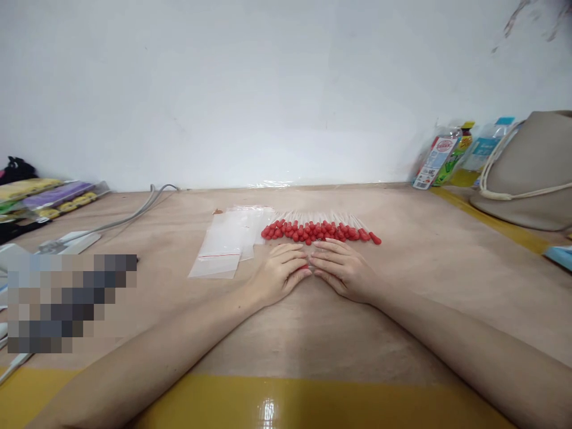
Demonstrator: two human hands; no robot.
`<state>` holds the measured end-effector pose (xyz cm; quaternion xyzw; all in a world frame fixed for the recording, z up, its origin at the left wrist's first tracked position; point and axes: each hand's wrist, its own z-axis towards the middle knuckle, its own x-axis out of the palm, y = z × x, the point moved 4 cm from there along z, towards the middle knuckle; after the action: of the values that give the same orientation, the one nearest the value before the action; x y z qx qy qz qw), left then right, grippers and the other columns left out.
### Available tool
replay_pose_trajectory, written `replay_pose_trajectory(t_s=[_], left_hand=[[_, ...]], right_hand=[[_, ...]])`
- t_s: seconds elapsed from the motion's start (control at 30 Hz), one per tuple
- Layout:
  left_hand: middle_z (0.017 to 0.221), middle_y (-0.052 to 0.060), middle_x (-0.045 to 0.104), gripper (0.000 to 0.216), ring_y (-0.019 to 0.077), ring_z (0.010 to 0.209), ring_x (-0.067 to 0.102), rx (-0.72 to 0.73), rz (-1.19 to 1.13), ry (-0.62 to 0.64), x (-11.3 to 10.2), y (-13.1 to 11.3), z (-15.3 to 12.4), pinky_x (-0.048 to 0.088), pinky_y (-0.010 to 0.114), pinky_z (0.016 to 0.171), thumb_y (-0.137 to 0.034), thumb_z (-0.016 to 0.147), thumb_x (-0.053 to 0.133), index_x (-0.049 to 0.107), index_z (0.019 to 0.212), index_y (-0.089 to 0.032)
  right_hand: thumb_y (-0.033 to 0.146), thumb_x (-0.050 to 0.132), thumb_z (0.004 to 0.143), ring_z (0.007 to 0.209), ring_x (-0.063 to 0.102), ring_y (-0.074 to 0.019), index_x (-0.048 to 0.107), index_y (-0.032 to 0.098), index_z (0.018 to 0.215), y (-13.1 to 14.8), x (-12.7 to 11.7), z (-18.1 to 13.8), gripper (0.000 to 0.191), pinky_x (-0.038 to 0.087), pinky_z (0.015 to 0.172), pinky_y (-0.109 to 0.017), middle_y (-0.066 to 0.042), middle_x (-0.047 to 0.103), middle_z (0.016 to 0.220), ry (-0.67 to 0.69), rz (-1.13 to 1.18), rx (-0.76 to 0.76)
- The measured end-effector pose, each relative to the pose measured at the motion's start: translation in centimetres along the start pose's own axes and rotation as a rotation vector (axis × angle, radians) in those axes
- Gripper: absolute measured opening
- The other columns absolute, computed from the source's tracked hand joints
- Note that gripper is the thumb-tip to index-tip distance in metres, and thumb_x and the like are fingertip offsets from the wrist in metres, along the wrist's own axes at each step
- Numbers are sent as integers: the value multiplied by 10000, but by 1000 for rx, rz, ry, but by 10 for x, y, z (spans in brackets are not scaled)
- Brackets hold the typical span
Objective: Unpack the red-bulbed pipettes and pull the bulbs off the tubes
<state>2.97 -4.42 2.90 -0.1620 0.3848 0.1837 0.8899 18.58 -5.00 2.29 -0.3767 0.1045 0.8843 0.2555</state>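
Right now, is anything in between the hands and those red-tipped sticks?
No, nothing visible. The left hand and right hand lie flat on the table, fingertips right by the red-tipped sticks. The clear bags lie off to the left, out of the way.

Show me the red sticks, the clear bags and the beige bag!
red sticks [315, 231], head view, on the red tips
clear bags [221, 245], head view, front bag's middle
beige bag [534, 170], head view, its side
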Motion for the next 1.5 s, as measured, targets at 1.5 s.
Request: replay_pose_trajectory(t_s=[1.5], left_hand=[[1176, 65, 575, 225, 172, 1221, 409, -62, 28, 293, -2, -6, -4, 177, 437, 1096, -210, 906, 338, 552, 856, -163]], right_hand=[[109, 496, 815, 1109, 517, -187, 588, 126, 968, 9, 0, -10, 179, 436, 979, -371, -105, 643, 1046, -104, -25, -147]])
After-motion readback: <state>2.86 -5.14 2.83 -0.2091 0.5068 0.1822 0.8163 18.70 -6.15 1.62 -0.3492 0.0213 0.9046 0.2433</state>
